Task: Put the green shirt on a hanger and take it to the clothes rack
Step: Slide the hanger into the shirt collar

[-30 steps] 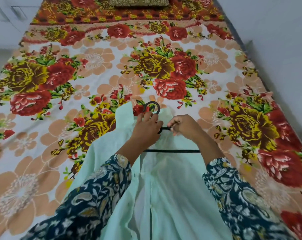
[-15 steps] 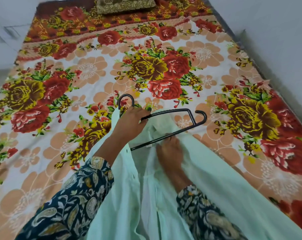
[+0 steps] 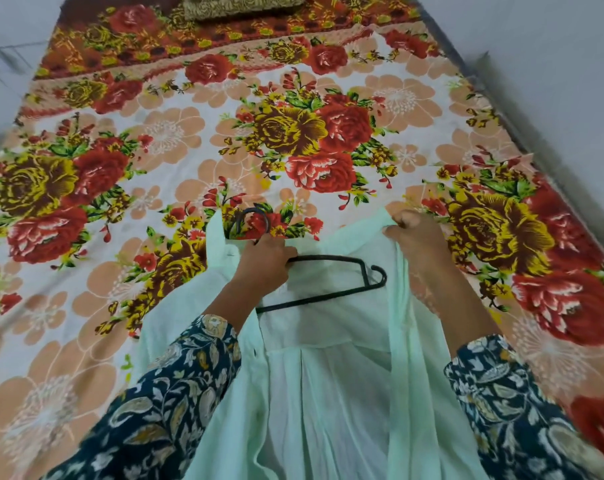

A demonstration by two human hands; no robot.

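Note:
A pale green shirt (image 3: 328, 393) lies spread open at the near end of the bed, its collar end pointing away from me. A black hanger (image 3: 331, 278) sits inside the opened shirt; its hook (image 3: 255, 220) sticks out past the collar and its right arm shows bare against the inner fabric. My left hand (image 3: 264, 265) grips the hanger at its neck, just below the hook. My right hand (image 3: 414, 237) pinches the shirt's right shoulder edge and holds it raised beside the hanger's right end.
The bed (image 3: 155, 133) is covered by a floral sheet in red, yellow and peach. A brown patterned pillow (image 3: 241, 5) lies at its far end. A grey wall (image 3: 553, 81) runs along the bed's right side. The clothes rack is out of view.
My right hand has come out from the middle of the shirt and taken its right shoulder edge. The hanger's right arm, earlier raised over the bed, now lies lower inside the shirt.

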